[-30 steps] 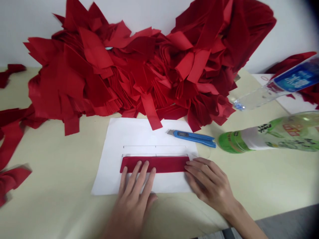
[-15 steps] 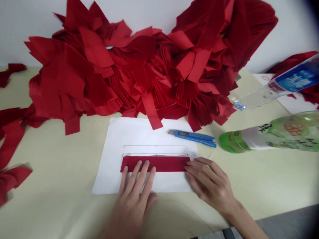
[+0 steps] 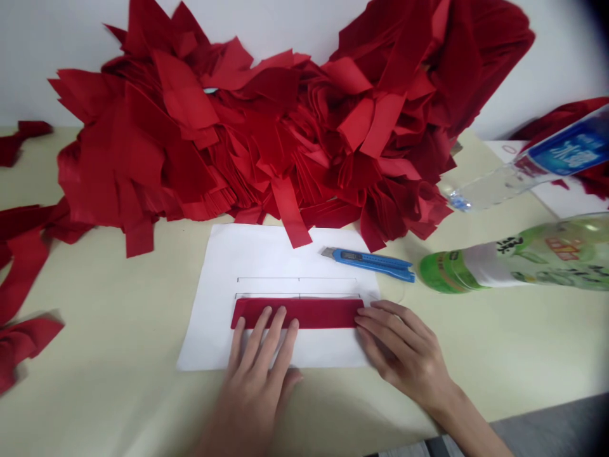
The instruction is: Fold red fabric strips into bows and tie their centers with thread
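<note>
A dark red fabric strip (image 3: 328,313) lies flat along a drawn line on a white sheet of paper (image 3: 204,343). My left hand (image 3: 259,374) rests on the strip's left half, fingers spread and stretched out, pressing it from above. At the strip's right end, the curled fingers of my right hand (image 3: 409,355) are held close together on its short edge; the thumb is hidden. Two thin ruled lines with tick marks show on the paper just above the strip. Beyond them, a blue utility knife (image 3: 373,263) lies with a short blade out, pointing left.
A large heap of red fabric strips (image 3: 266,139) stands against the wall behind the paper. More red pieces (image 3: 23,349) lie at the left. On the right, a green-labelled bottle (image 3: 485,265) and a clear blue-labelled bottle (image 3: 566,152) lie on their sides.
</note>
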The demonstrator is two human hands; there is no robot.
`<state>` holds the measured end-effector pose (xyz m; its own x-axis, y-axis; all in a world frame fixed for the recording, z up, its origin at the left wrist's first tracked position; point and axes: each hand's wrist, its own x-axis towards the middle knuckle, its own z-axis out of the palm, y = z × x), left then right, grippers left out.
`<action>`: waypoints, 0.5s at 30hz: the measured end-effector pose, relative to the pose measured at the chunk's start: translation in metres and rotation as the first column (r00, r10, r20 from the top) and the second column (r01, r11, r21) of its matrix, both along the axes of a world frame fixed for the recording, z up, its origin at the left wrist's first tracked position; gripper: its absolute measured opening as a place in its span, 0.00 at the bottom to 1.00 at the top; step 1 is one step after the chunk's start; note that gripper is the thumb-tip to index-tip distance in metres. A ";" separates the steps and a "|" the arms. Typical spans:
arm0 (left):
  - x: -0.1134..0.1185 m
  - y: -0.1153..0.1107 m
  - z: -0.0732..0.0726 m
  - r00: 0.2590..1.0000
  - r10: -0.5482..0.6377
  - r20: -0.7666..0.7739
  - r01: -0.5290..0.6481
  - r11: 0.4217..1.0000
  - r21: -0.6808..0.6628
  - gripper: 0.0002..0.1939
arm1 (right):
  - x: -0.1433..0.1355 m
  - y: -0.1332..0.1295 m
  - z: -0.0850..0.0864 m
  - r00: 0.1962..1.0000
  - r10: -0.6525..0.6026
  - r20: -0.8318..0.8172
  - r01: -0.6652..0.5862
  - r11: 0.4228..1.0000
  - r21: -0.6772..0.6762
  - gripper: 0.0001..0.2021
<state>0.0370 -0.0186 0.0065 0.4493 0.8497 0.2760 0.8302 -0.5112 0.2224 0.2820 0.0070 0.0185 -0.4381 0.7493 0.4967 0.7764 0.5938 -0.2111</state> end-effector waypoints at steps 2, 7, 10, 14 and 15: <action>0.000 0.000 0.000 1.000 -0.002 0.003 0.002 1.000 0.001 0.21 | 0.001 0.000 -0.001 1.000 0.004 0.007 -0.004 1.000 -0.001 0.11; -0.002 0.000 0.003 0.999 -0.027 -0.040 0.026 0.999 -0.019 0.22 | 0.003 -0.001 -0.002 1.000 0.002 0.006 -0.002 1.000 -0.007 0.11; -0.003 0.002 0.005 0.999 -0.032 -0.034 0.032 0.999 -0.010 0.22 | 0.003 -0.001 -0.002 1.000 0.009 0.006 -0.009 1.000 -0.012 0.11; -0.004 0.004 0.007 0.999 -0.038 -0.026 0.037 0.999 -0.004 0.22 | 0.003 -0.001 -0.002 1.000 0.018 0.009 -0.018 1.000 -0.018 0.12; -0.004 0.005 0.006 0.999 -0.032 -0.017 0.031 0.999 -0.006 0.22 | 0.003 -0.001 -0.002 1.000 0.019 0.008 -0.019 1.000 -0.020 0.12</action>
